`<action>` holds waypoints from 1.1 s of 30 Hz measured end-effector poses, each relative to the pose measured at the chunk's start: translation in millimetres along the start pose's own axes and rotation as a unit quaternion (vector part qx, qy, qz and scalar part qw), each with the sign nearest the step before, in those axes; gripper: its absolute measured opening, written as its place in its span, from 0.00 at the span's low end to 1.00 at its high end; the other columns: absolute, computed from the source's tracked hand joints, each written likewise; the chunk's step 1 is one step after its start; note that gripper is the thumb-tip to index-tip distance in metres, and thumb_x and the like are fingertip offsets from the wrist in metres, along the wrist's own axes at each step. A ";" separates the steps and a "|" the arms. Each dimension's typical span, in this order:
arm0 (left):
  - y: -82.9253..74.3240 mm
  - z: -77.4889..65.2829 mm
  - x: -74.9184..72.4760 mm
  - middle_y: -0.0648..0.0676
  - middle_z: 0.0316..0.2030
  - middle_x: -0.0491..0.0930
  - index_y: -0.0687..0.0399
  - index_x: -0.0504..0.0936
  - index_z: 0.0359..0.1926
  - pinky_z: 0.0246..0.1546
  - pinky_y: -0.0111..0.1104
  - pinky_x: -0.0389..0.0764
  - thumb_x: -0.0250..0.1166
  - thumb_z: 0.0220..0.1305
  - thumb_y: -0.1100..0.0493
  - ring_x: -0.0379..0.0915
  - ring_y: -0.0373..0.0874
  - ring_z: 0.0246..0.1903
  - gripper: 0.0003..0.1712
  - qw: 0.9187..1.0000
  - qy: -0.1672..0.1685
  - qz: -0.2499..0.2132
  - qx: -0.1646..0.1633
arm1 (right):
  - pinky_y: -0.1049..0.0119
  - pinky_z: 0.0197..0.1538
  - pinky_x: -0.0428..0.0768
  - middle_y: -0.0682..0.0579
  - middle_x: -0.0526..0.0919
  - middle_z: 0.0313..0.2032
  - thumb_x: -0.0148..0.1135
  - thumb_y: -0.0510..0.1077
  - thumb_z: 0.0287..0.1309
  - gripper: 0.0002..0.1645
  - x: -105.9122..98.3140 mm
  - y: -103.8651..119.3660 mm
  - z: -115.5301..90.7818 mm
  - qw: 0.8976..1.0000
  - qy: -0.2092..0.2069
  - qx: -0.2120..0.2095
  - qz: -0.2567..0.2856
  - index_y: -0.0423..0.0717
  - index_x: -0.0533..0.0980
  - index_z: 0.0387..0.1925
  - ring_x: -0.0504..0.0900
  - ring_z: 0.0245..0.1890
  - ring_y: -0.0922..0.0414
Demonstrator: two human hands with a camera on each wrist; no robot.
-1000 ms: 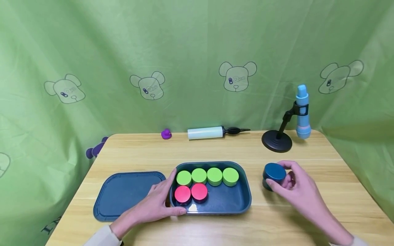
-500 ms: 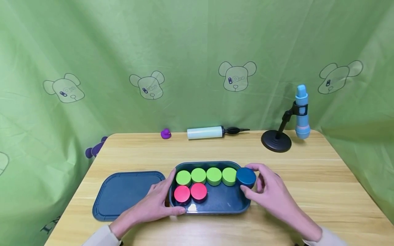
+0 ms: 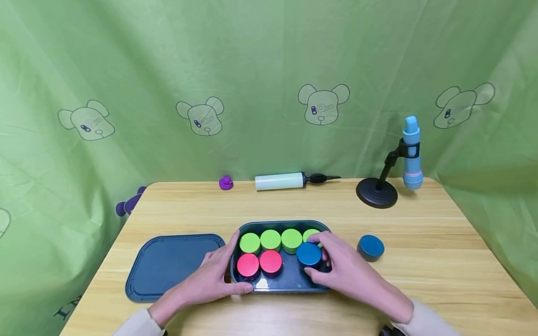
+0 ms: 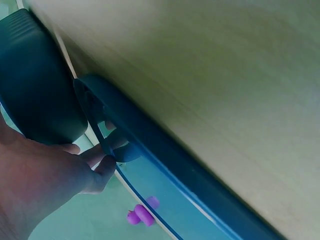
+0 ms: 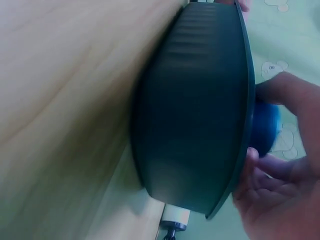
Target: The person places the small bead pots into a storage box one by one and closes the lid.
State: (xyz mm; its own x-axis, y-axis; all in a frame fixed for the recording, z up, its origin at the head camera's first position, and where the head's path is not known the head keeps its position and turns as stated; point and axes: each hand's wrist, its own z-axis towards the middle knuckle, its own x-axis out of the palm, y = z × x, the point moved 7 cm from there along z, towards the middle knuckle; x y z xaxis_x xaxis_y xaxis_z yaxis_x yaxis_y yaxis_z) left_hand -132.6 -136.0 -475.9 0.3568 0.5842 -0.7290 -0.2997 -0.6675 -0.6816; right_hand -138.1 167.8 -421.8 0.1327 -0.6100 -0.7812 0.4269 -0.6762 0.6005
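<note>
My right hand (image 3: 342, 261) pinches a dark blue cylinder (image 3: 309, 255) between thumb and fingers, over the right part of a dark blue rectangular box (image 3: 294, 288). Inside the box, several green cylinders (image 3: 271, 239) line the back. Two red cylinders (image 3: 248, 265) sit in front of them at the left. My left hand (image 3: 214, 275) rests against the box's left end, fingers spread, thumb along the front wall. In the right wrist view the blue cylinder (image 5: 265, 127) shows above the box's rim; its lower part is hidden.
Another blue cylinder (image 3: 371, 247) stands on the table right of the box. A dark blue lid (image 3: 174, 268) lies at the left. Along the back are a purple duck (image 3: 226, 182), a hand pump (image 3: 279, 181) and a blue microphone (image 3: 412, 158) on a black stand (image 3: 377, 193).
My right hand has carried the blue cylinder leftward from the table to over the box. The other blue cylinder has come into view behind it. My left hand has stayed put.
</note>
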 end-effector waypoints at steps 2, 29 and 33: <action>-0.1 -0.4 0.0 0.48 0.86 0.50 0.37 0.35 0.90 0.74 0.65 0.53 0.76 0.62 0.27 0.52 0.59 0.82 0.74 1.000 0.000 0.000 0.000 | 0.68 0.37 0.78 0.62 0.76 0.38 0.86 0.51 0.57 0.31 6.3 0.5 2.9 1.000 0.025 0.010 -0.003 0.54 0.79 0.58 0.75 0.36 0.61; 0.9 -0.5 0.8 0.47 0.86 0.49 0.37 0.34 0.90 0.75 0.63 0.53 0.76 0.62 0.27 0.52 0.57 0.82 0.74 1.000 0.000 0.000 0.003 | 0.65 0.38 0.80 0.59 0.81 0.37 0.89 0.45 0.52 0.32 37.0 9.2 19.0 0.994 0.095 0.024 -0.049 0.46 0.78 0.53 0.76 0.33 0.62; 0.3 -0.5 0.7 0.47 0.86 0.49 0.37 0.34 0.90 0.74 0.63 0.54 0.76 0.63 0.27 0.53 0.56 0.81 0.74 1.000 0.000 -0.001 0.005 | 0.66 0.35 0.79 0.59 0.77 0.33 0.88 0.41 0.53 0.31 39.7 9.4 19.4 0.994 0.098 0.028 -0.030 0.44 0.76 0.53 0.74 0.30 0.62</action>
State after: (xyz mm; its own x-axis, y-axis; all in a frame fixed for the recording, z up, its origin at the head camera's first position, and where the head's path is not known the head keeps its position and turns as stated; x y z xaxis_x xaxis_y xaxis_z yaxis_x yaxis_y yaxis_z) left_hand -131.9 -136.0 -476.6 0.3578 0.5858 -0.7272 -0.3075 -0.6613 -0.6841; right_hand -146.1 129.3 -443.9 0.2824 -0.4803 -0.8304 0.3900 -0.7334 0.5568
